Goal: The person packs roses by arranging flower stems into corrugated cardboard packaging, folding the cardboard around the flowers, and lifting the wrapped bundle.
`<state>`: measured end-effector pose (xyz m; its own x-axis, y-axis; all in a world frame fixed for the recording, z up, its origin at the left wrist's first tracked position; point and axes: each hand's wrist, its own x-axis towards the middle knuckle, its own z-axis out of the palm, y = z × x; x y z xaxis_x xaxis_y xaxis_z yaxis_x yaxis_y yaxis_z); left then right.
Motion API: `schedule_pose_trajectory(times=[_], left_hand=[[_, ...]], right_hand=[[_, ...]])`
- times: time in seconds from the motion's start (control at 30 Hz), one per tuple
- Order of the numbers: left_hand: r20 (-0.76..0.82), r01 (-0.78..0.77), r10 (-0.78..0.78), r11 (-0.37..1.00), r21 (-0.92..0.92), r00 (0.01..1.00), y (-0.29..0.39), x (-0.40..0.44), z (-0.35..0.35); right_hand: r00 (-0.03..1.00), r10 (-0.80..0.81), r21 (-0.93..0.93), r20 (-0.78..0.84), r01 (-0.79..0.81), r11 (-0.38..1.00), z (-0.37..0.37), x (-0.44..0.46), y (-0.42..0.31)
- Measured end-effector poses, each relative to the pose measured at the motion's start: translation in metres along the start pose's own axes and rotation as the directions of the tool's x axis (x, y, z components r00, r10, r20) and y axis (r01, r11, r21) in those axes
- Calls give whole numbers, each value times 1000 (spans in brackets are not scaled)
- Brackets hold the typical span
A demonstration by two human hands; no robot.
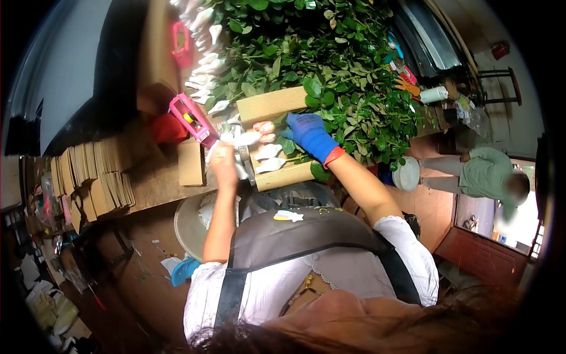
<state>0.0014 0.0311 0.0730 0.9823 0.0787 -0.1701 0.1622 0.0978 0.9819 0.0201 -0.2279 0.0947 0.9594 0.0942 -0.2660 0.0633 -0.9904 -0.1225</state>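
The right hand point(309, 131), in a blue glove point(318, 143), has bent fingers by some green leaves point(288, 145); I cannot tell how tight the grip is. The peach roses point(265, 131) are just beside it, at nine o'clock, between two tan stretches of bumpy card point(274, 104). Two white-wrapped buds point(270, 151) lie at eight o'clock from the glove. The bare left hand point(223, 164) is bunched up and blurry, so I cannot tell what it holds; a pink tool point(194, 121) is near it, at eleven o'clock. My guess is that this step is putting flower heads in place on the card. The next move seems to call for soft fingers, so the heads line up and do not get squashed. Farther out, a big leafy heap point(348, 71) is at one o'clock, a row of white buds point(205, 68) at ten, and a person point(486, 172) past three.
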Motion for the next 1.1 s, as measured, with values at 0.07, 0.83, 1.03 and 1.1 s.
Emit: schedule_pose_trajectory(times=[0.07,0.83,1.03,1.1], left_hand=[[86,-28,46,979,-202,995,-10,16,-38],[388,-167,-24,877,450,921,-10,-18,17],[146,69,-98,979,191,985,-3,-22,-21],[96,-63,46,982,177,994,4,-16,-43]], right_hand=[[997,-46,116,60,38,993,-9,-5,6],[977,-11,-177,213,49,983,-11,-14,-20],[989,-76,-154,124,95,983,-9,-20,-14],[993,-120,-24,5,120,992,-21,-35,-11]])
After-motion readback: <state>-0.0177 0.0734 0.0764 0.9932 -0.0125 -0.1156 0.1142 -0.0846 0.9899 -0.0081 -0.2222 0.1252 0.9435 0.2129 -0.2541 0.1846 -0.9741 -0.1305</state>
